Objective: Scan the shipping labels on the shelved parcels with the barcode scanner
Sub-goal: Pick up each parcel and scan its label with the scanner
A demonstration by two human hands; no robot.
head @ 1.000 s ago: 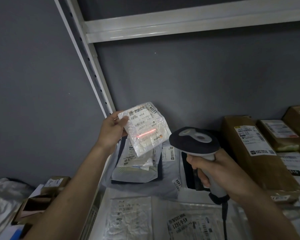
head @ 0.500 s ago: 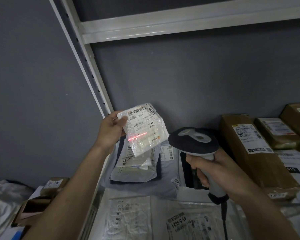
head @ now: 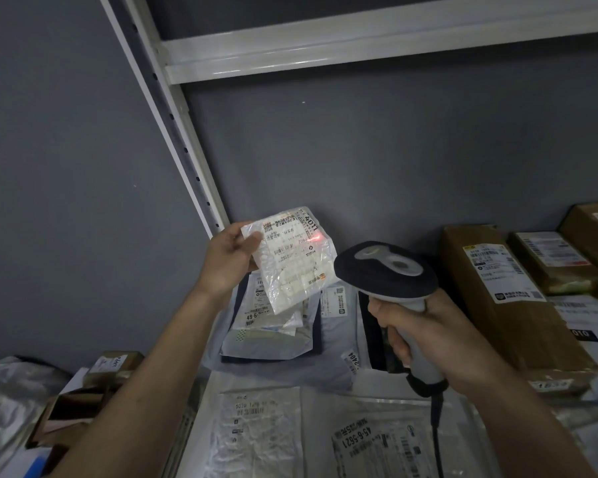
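Place: parcel storeroom | Evidence: white metal shelving [head: 194, 188] against grey wall; labelled poly mailers [head: 266, 343] and brown cartons [head: 504, 305] crowded the shelf; handheld barcode scanner [head: 387, 270] was in use

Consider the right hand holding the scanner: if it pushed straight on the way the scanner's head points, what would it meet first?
Probably the clear plastic parcel gripped by the left hand. The barcode scanner in the right hand aims up-left, its red light on that parcel's label. Depth is uncertain.

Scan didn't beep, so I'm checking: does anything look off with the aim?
Yes. The red spot sits near the label's upper right edge, not as a line across a barcode. The parcel is tilted.
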